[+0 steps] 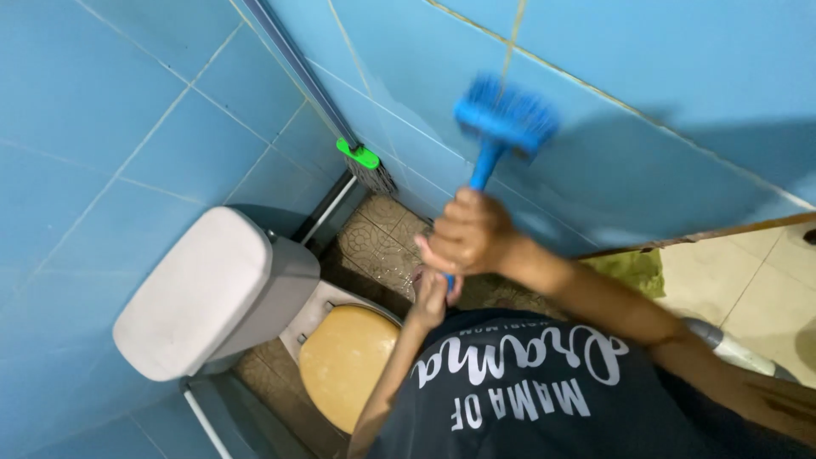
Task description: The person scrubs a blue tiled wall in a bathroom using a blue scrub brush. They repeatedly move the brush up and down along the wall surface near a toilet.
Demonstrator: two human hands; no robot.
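A blue scrubbing brush (506, 115) has its bristle head pressed against the blue tiled wall (612, 161) and looks blurred by motion. My right hand (467, 234) is clenched around the brush's blue handle, with the arm reaching in from the lower right. My left hand (429, 299) grips the bottom end of the same handle, just under the right hand. My dark printed shirt (527, 391) fills the bottom of the view.
A toilet stands at lower left, with a grey cistern (204, 289) and a yellowish closed lid (344, 361). A mop with a green joint (361, 157) leans in the corner. The floor (382, 246) is patterned tile. A green cloth (633, 268) lies by the cream-tiled doorway (748, 280).
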